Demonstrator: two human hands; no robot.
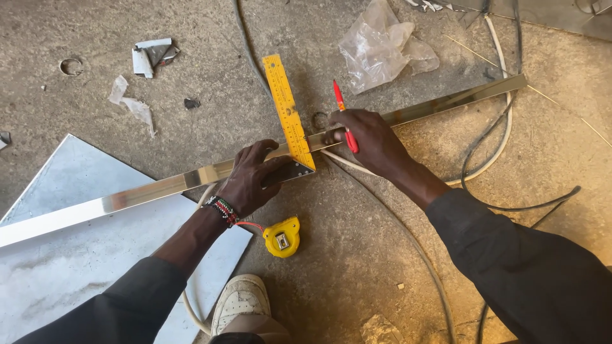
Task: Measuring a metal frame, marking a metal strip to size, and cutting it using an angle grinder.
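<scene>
Down on the rough concrete floor (357,255), the biggest piece in my view is the pale flat sheet (76,255) at lower left, with one end of the long polished metal bar (159,188) lying across its upper corner. The bar runs diagonally up to the right, well past both hands. I judge it stiff and fairly light, but slick and mirror-bright, so it would slide or scratch easily; pressing it flat near the marking spot looks the safest hold, since a lift by one end would let it swing.

The yellow square ruler (288,114) stands crosswise on the bar, its dark stock against the near edge. My left hand (252,181) is spread flat, pressing the stock and bar, fingers open rather than wrapped. My right hand (370,140) is closed around a red pencil (342,114), fingertips resting on the bar just beside the ruler. A yellow tape measure (282,237) sits near my left wrist.
</scene>
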